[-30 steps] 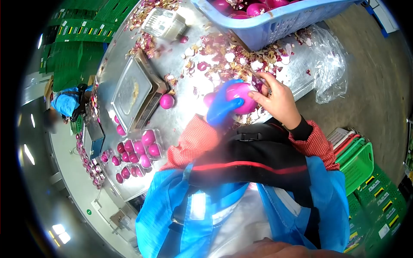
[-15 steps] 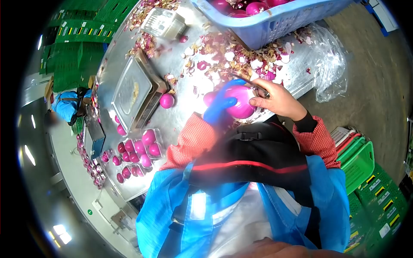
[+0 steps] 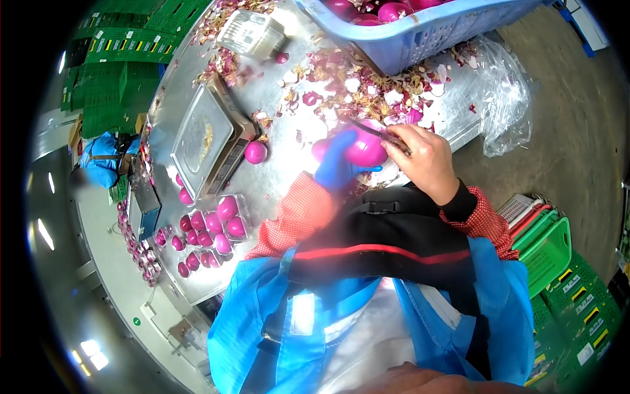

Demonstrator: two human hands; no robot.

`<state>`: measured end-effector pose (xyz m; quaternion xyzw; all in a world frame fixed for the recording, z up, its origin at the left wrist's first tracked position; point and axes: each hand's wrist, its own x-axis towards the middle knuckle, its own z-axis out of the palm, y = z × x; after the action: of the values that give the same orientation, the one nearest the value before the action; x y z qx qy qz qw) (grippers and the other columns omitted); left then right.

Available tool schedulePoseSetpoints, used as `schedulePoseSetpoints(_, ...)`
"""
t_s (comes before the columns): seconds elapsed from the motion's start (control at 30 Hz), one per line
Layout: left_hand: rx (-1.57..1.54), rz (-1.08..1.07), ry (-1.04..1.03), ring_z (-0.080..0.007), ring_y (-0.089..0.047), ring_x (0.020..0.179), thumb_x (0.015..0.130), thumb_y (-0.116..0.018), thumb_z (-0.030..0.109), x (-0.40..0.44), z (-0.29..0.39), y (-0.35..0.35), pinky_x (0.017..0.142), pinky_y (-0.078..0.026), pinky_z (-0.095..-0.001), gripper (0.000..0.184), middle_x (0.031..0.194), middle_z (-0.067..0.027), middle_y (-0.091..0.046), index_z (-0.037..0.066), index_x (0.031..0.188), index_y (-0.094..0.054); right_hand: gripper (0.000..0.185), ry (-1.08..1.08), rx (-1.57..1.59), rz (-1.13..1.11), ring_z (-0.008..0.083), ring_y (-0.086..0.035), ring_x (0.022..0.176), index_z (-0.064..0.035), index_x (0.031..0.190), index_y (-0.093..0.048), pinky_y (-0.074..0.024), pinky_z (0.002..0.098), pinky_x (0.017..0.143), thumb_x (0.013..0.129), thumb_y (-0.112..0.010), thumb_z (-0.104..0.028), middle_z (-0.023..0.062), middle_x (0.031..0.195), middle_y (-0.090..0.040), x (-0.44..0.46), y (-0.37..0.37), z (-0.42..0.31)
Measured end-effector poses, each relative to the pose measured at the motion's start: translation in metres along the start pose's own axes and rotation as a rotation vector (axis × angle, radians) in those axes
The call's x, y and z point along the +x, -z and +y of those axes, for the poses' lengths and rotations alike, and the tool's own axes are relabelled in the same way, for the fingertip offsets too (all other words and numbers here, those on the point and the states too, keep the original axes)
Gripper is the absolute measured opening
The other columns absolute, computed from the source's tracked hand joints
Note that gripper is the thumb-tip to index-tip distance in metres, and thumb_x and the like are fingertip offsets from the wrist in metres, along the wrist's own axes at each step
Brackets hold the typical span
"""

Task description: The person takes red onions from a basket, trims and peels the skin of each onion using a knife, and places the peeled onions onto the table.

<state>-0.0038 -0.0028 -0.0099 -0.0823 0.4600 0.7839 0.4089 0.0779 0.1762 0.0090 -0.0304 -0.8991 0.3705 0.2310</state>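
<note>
Onion [image 3: 369, 151] above metal table [image 3: 281, 134], cupped in gloved left hand [image 3: 336, 165], fingers curled round it. Right hand [image 3: 426, 157] pinches knife [image 3: 377, 132], blade across onion; contact unclear. Step looks like peeling or trimming; next stroke seems to need steady hold, fingertips clear.

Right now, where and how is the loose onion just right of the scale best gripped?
Probably around its widest part, coming from the right: the loose onion is round with no handle, the scale stands close on its left, and bare table lies on its right. The left hand is nearer, but holds another onion.
</note>
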Motion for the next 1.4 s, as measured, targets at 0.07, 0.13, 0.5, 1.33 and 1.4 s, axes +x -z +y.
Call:
schedulePoseSetpoints(0.07,0.062,0.018,-0.044,-0.0280,-0.069,0.094,0.090,-0.062,0.034,-0.001,-0.002,0.002,0.079,-0.059,-0.0373,0.052,0.109,-0.0182,-0.066,-0.006,0.122,-0.055,0.030,0.020,-0.092,-0.057,0.0280,-0.065,0.069,-0.0090,0.100,-0.063,-0.0515,0.0373,0.059,0.075,-0.075,-0.019,0.0088,0.081,-0.065,-0.002,0.003,-0.004)
schedulePoseSetpoints(0.13,0.134,-0.002,-0.082,-0.0282,-0.068,0.094,0.090,-0.062,0.032,-0.001,0.000,-0.002,0.081,-0.058,-0.0378,0.050,0.109,-0.0183,-0.066,-0.006,0.121,-0.056,0.022,0.069,-0.220,-0.086,0.0283,-0.065,0.069,-0.0084,0.091,-0.062,-0.0518,0.0378,0.060,0.076,-0.074,-0.018,0.0100,0.083,-0.066,-0.002,0.004,-0.008)
schedulePoseSetpoints(0.5,0.853,-0.234,-0.319,-0.0248,-0.063,0.106,0.069,-0.084,0.015,0.006,0.019,-0.001,0.089,-0.053,-0.0339,0.086,0.114,-0.0141,-0.062,0.002,0.141,-0.038,0.051,-0.187,0.104,-0.123,0.0308,-0.067,0.070,-0.0124,0.120,-0.063,-0.0535,0.0389,0.061,0.079,-0.075,-0.039,0.0089,0.081,-0.066,0.013,0.011,-0.004)
schedulePoseSetpoints(1.33,0.035,0.013,-0.040,-0.0225,-0.062,0.101,0.076,-0.074,0.035,-0.038,0.034,0.014,0.062,-0.054,-0.0326,0.075,0.123,-0.0094,-0.059,0.016,0.141,-0.043,0.022,-0.533,0.494,-0.206,0.0168,-0.057,0.057,-0.0013,0.097,-0.064,-0.0448,0.0335,0.055,0.087,-0.071,-0.019,0.0068,0.067,-0.060,0.007,-0.016,0.017)
schedulePoseSetpoints(1.4,0.057,0.050,-0.100,-0.0222,-0.062,0.101,0.081,-0.070,0.035,-0.047,0.047,0.016,0.067,-0.052,-0.0320,0.067,0.123,-0.0096,-0.059,0.014,0.139,-0.045,0.039,-0.496,0.475,-0.338,0.0110,-0.055,0.062,-0.0040,0.115,-0.062,-0.0460,0.0305,0.059,0.085,-0.075,-0.026,0.0021,0.069,-0.059,0.012,-0.017,0.013)
